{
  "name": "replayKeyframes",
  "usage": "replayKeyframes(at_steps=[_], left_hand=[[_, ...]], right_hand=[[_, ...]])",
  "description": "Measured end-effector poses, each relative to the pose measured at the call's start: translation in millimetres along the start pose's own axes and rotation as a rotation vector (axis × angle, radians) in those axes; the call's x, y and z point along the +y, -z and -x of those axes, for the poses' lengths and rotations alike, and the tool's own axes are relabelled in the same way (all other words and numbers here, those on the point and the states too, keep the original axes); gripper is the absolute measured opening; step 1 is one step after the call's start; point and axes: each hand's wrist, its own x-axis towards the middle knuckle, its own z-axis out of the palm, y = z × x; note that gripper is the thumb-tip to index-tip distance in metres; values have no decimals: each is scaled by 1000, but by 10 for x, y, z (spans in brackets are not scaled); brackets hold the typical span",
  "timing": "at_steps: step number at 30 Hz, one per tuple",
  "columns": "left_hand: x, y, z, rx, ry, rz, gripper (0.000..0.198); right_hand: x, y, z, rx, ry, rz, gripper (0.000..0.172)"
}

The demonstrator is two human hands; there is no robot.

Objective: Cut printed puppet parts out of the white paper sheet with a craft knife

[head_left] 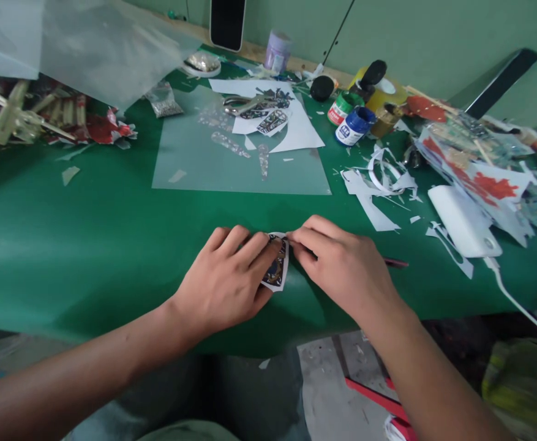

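Observation:
A small paper cutout (277,277) with a dark printed pattern and a white border lies on the green tabletop near its front edge. My left hand (231,275) is closed over it, fingers bent across its upper left side and thumb at its lower edge. My right hand (341,263) pinches at the cutout's upper right edge with thumb and forefinger. Whether anything else sits in that pinch is hidden. A dark reddish, pen-like stick (395,263) shows beyond the right hand, its other end out of sight.
Ahead lies a translucent sheet (190,171) bearing patterned clear pieces, white paper (302,131) and metal scissors or pliers (245,105). Paint jars (353,128) and paper scraps (371,205) are to the right, beside a white power bank (463,223) with a cable. Stick bundles (11,113) lie left.

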Motion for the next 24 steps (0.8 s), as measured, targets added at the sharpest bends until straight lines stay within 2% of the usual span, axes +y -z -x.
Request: replayKeyframes(at_steps=[3,10,24], left_hand=[[-24,1,-2,-15,-7,22,40],[-28,-6,31,-22,-22,30,39],[-11,-3,26,-19,-19,25,40]], right_hand=[[52,-23,2,27,43,-42,21],[-110,-68,91,73,-127,-37,24],[-206,-17,111,20,-252,-35,24]])
